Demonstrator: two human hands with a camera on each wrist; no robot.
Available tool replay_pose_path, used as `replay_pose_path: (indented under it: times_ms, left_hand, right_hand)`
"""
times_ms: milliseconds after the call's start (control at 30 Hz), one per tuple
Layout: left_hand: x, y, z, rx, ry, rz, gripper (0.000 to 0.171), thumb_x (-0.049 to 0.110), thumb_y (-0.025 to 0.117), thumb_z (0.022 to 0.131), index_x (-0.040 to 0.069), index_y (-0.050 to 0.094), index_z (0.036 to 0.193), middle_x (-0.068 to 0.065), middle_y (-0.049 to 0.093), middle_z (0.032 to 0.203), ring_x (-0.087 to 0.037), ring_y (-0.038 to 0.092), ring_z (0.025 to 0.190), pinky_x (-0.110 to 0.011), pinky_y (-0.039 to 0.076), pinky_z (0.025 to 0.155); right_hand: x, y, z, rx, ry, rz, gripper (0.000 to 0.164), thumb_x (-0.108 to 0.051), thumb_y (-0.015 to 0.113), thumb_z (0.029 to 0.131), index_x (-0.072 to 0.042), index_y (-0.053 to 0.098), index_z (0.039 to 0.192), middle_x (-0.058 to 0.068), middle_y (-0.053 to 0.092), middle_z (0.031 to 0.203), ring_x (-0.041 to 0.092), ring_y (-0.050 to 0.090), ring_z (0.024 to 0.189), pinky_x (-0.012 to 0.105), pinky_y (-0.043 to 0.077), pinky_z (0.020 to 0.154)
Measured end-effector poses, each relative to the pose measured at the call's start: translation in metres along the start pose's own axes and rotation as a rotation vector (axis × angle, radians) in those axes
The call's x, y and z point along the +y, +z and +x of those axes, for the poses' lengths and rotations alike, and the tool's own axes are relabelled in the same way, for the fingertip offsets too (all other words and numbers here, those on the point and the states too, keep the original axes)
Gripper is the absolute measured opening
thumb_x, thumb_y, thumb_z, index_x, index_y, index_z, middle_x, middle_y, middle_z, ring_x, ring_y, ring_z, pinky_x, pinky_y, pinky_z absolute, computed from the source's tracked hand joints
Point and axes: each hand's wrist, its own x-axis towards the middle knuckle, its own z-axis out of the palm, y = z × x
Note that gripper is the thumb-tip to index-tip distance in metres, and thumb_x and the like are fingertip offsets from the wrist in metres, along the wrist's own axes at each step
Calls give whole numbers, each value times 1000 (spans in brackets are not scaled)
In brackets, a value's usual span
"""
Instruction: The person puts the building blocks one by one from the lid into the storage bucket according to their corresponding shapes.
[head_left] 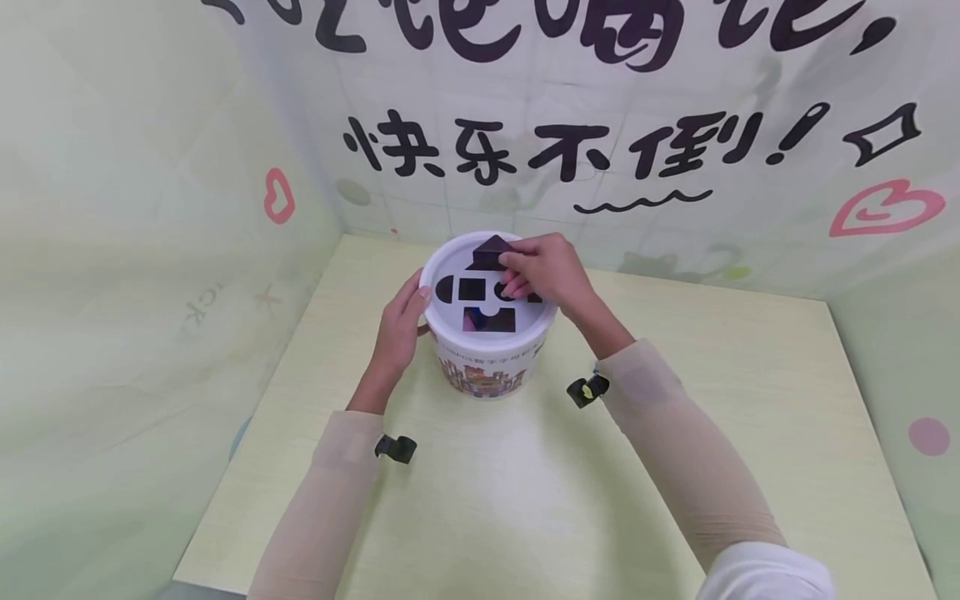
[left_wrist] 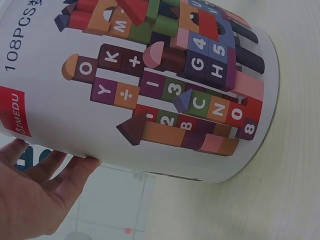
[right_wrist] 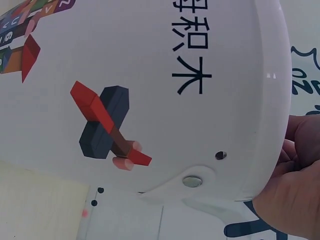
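A white bucket (head_left: pixel 487 371), printed with colourful toy blocks, stands on the table under a white lid (head_left: pixel 448 318) with shaped holes. My left hand (head_left: pixel 401 325) grips its left rim, thumb on top; in the left wrist view the fingers (left_wrist: pixel 75 175) reach along the bucket's side. Between thumb and fingers, my right hand (head_left: pixel 551 268) pinches a dark triangular block (head_left: pixel 491 250) at the lid's far triangular hole. Whether the block is partly inside that hole I cannot tell. In the right wrist view the bucket wall (right_wrist: pixel 150 60) hides the block and most of that hand.
The pale wooden tabletop (head_left: pixel 480 500) extends around the bucket. Behind it hangs a printed cloth wall (head_left: pixel 525 200) with large black lettering, and another cloth side (head_left: pixel 187 333) rises at the left. Each sleeve carries a small black wrist device (head_left: pixel 395 449).
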Motion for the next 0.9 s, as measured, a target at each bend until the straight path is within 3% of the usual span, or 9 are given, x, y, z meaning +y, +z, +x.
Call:
replay_pose_path:
  times_ms: [200, 467, 900]
  left_hand:
    - [0, 0, 0, 2, -1, 6, 54, 53, 42, 99, 31, 41, 148, -6, 53, 142, -30, 58, 117, -50, 56, 88]
    - [1, 0, 0, 0, 2, 4, 52, 50, 42, 100, 30, 41, 148, -8, 53, 141, -30, 58, 117, -49, 56, 89]
    - [2, 1, 0, 5, 4, -3, 52, 48, 42, 101, 27, 41, 149, -8, 53, 141, -31, 58, 117, -49, 57, 88]
  right_hand:
    - [-2, 3, 1, -13, 2, -18, 31, -15, 64, 95, -4, 66, 123, 23, 70, 85, 18, 69, 60, 33, 62, 61]
    - [-2, 7, 3, -15, -3, -61, 32, -16, 64, 95, -5, 66, 125, 13, 70, 76, 17, 69, 59, 32, 62, 61]
    - [-4, 8, 5, -20, 4, -105, 33, -16, 64, 95, -4, 65, 126, 12, 69, 73, 15, 67, 57, 31, 62, 60]
